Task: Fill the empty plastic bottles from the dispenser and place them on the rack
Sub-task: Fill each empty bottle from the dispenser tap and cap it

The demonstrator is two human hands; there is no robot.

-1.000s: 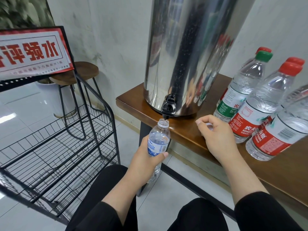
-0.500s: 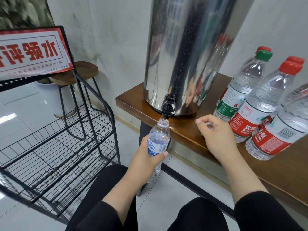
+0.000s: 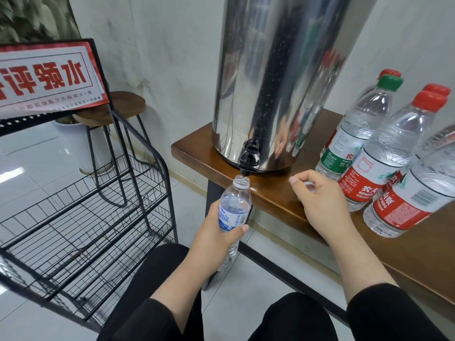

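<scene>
Fingers [image 3: 242, 228] of left hand [image 3: 216, 238] curled round bottle [image 3: 234, 210] under tap [image 3: 249, 161].

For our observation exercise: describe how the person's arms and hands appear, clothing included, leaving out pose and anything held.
Both hands, left and right, are bare: no gloves, rings or watch in view. Black long sleeves are pushed up, leaving the forearms uncovered. Fingernails look short and unpainted.

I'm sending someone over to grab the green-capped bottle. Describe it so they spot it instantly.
Find the tall steel dispenser on the wooden table; a cluster of capped bottles stands to its right. The green-capped bottle is among those nearest the dispenser. It alone has a green cap and a green label band; its neighbours have red ones.
</scene>
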